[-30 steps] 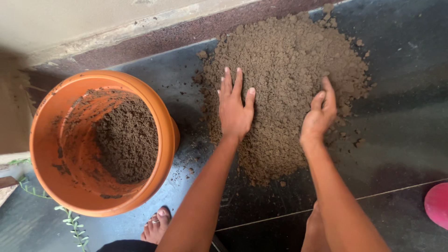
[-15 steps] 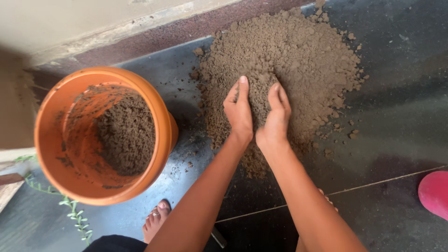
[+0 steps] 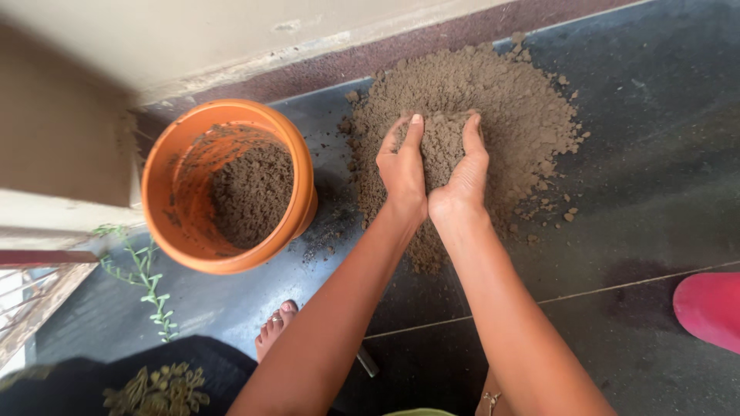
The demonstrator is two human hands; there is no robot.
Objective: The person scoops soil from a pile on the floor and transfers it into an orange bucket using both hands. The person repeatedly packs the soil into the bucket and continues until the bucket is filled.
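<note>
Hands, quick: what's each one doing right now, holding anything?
Left hand: cupped, fingers together, holding a scoop of soil with the other hand.
Right hand: cupped against the left, holding the same scoop of soil.

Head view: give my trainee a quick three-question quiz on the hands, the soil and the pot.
1. True or false: both hands are cupped together around a scoop of soil.
2. Which side of the soil pile is the terracotta pot on: A left, B right?
3. Fill in: the pot already holds some ____.

Key:
1. True: the left hand and right hand cup soil over the soil pile.
2. A: terracotta pot.
3. Soil.
</note>
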